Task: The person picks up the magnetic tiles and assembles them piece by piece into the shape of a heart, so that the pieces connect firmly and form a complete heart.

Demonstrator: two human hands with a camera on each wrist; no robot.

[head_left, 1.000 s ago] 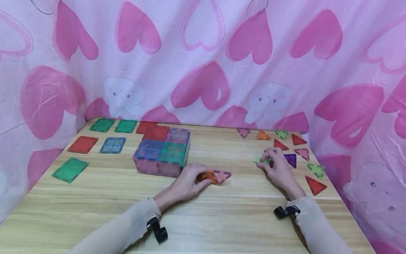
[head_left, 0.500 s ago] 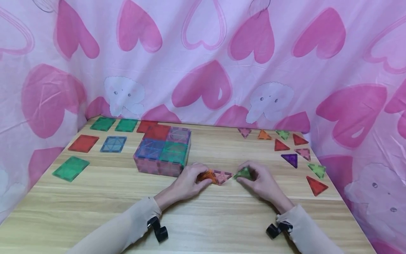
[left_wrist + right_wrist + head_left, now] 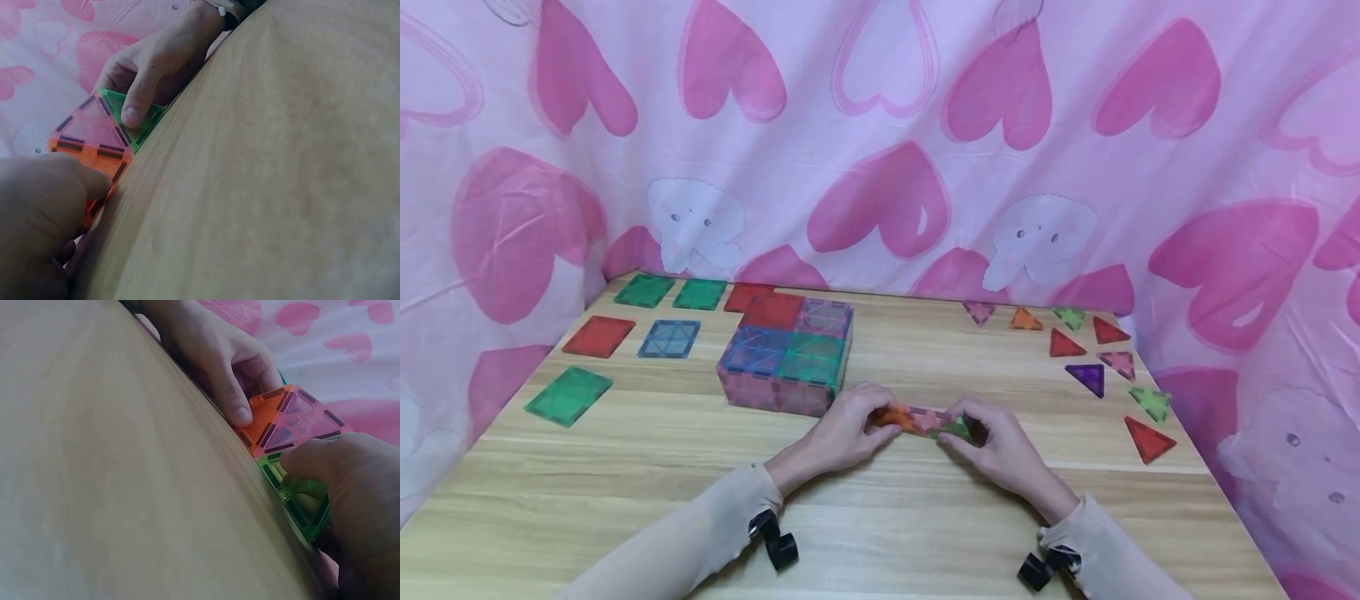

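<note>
Squares lie at far left: a green tile [image 3: 568, 396], a red tile [image 3: 598, 337] and a blue tile [image 3: 669, 339], flat on the wooden table [image 3: 850, 533]. Next along, a low tile box [image 3: 778, 396], pink-sided. Just right of it, left hand [image 3: 848, 427] pinches an orange triangle [image 3: 265, 415], thumb in front, fingers behind. Pink triangle [image 3: 297, 422] adjoins it edge to edge, point down.

Change noted: half a second ago the green triangle [image 3: 150, 117] was just clear of the pink one; now they meet. I read this as the row growing to three; whether it would hold unaided, can't tell. Right hand [image 3: 1000, 442] pinches the green piece, thumb against its face. Farther right, a purple triangle [image 3: 1087, 379] and a red triangle [image 3: 1150, 440] lie loose among others.
</note>
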